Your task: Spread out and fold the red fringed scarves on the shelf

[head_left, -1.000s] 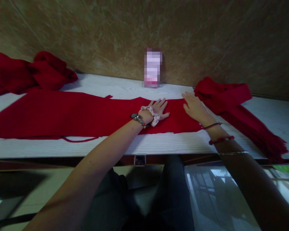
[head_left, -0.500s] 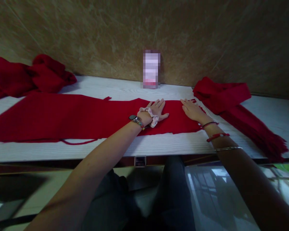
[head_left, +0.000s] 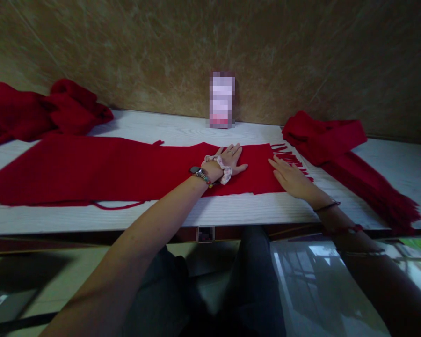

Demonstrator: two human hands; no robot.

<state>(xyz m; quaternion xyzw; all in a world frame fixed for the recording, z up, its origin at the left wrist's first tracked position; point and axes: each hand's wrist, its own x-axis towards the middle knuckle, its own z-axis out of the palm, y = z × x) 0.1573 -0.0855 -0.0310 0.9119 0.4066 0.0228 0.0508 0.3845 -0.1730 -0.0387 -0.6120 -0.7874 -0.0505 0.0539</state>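
A long red scarf (head_left: 133, 168) lies spread across the white table (head_left: 182, 217), its fringe (head_left: 291, 159) fanned out at the right end. Flat on the scarf, fingers spread, rests my left hand (head_left: 229, 159), with a scrunchie and a watch at the wrist. My right hand (head_left: 291, 178) lies over the scarf's right end beside the fringe, fingers stretched out and covering part of the edge. Neither hand grips anything.
Another red scarf (head_left: 323, 140), folded over itself, lies at the right. Bunched red cloth (head_left: 73, 107) sits at the back left. A blurred upright box-like thing (head_left: 222, 100) stands against the brown wall (head_left: 161, 56). The table's front edge is close to my legs.
My right hand has slid toward me and slightly right along the scarf's end, uncovering more of the fringe. My left hand stays in place on the scarf.
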